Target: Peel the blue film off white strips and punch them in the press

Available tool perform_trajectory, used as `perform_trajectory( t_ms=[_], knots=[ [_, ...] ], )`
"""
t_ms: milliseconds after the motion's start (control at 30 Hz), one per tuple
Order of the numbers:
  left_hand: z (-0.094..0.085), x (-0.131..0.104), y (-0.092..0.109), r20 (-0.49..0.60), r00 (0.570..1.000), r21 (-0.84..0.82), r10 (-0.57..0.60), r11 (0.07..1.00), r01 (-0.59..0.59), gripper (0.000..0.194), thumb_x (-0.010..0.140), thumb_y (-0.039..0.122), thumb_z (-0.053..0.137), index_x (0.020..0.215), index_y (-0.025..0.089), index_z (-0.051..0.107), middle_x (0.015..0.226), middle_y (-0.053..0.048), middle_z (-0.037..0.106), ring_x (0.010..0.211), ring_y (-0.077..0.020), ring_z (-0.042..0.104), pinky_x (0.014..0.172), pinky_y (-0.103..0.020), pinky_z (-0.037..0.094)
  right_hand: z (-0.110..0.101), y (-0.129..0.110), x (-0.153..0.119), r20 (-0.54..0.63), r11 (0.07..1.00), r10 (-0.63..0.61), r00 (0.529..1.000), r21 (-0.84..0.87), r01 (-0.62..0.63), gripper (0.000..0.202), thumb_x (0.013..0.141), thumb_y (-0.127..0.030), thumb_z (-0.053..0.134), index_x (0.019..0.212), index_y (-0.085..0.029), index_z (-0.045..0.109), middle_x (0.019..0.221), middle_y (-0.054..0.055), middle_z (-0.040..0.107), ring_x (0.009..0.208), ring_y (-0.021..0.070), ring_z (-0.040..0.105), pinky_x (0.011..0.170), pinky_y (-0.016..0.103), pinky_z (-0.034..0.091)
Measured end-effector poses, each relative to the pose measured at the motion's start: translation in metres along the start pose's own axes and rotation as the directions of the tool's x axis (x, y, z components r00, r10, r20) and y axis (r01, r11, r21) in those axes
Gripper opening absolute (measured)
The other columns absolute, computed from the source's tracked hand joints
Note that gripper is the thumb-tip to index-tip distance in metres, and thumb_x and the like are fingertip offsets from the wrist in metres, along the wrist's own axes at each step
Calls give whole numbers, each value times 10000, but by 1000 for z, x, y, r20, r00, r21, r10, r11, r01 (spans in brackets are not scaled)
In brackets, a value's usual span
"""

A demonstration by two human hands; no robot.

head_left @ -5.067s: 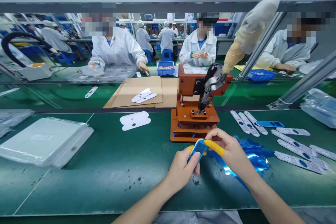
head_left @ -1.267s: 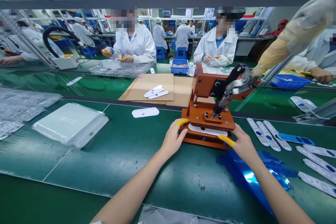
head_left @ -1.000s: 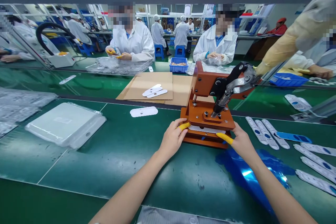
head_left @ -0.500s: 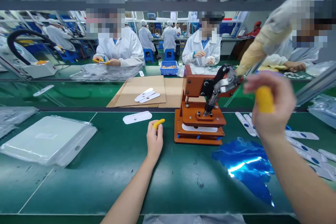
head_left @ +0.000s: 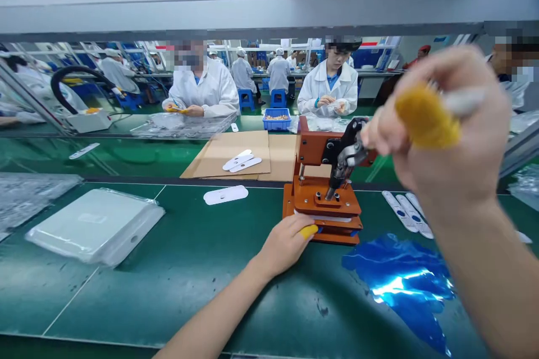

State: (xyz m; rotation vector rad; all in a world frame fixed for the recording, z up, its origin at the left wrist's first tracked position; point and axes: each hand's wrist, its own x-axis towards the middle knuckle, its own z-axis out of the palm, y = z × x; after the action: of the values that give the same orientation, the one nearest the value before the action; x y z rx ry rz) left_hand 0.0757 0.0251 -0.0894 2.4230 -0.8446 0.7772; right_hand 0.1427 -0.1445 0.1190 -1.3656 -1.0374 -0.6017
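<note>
An orange hand press (head_left: 326, 196) with a metal toggle linkage stands on the green bench, a white oval-ended strip (head_left: 332, 218) between its plates. My left hand (head_left: 286, 241), a yellow cover on one digit, is closed at the press's front left corner; its fingertips lie against the lower plates and are partly hidden. My right hand (head_left: 450, 118), blurred and also wearing a yellow finger cover, is raised at the right and wrapped round the press's lever handle (head_left: 467, 101). Most of that handle is hidden by the hand.
Another white strip (head_left: 226, 195) lies left of the press; several more rest on cardboard (head_left: 210, 157) behind. Blue film (head_left: 400, 280) and printed strips (head_left: 406, 213) are at the right. A bagged white stack (head_left: 96, 224) sits left. Co-workers (head_left: 204, 87) sit across the bench.
My left hand has moved right, from beside the press onto its front left corner. My right hand has closed round the lever handle, which was free before. The view has tilted upward slightly.
</note>
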Motion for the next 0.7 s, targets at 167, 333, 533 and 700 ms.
perform_trajectory(
  t_ms=[167,333,533,700],
  knots=[
    [18,43,-8,164,964,216,-212,961,175,178,908,259,492,982,147,610,1067,-138,636,1081,-292,551,928,-473,431,-5,21,86,-4,780,586,810,271,-564,59,970,-216,410,918,-212,437,492,-125,417,358,25,380,419,171,351],
    [-5,34,-11,231,963,72,-138,990,125,246,842,430,590,928,200,596,1118,-100,627,1087,-274,540,950,-461,394,-1,28,85,0,784,579,815,275,-557,88,971,-202,403,913,-183,467,502,-112,412,339,27,389,389,167,338],
    [-52,-44,-43,-24,986,138,-162,977,164,214,898,390,510,996,202,536,1028,-95,626,941,-204,585,827,-346,471,-32,-28,19,62,963,104,993,-257,-85,382,854,-371,613,1218,-368,498,1002,26,588,904,217,614,749,348,532],
    [-90,-19,-155,-187,861,338,-473,792,508,229,849,424,470,830,208,546,976,-96,612,930,-240,598,842,-361,485,-100,43,-44,-278,808,158,947,-514,-286,345,818,-468,583,1140,-353,539,962,76,590,928,292,592,876,461,478]
  ],
)
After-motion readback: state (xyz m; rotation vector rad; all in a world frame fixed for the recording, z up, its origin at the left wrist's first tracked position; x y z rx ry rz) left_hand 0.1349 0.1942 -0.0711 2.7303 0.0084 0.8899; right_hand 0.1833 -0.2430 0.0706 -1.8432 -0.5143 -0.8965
